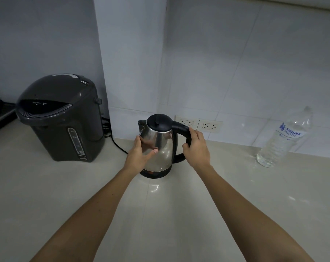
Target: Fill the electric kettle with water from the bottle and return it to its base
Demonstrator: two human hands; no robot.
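Both of my hands are on the electric kettle. My right hand grasps its black handle, with the fingers curled round the upper bend and the thumb on the inner side. My left hand lies flat against the shiny steel body on the opposite side. Its fingers are nearly straight and released, only touching the metal and not closing on anything. The kettle stands upright on its black base on the pale countertop, close to the tiled wall. Its black lid is down and its spout points to my left. Behind the handle I see two white wall sockets, side by side, low on the tiles. The water bottle is far to my right, well apart from the kettle. It is clear, upright, has a blue printed label and holds water. I cannot tell for sure if its cap is on. On my left a big dark grey hot-water pot stands near the wall corner. A black cord runs over the counter between this pot and the kettle.
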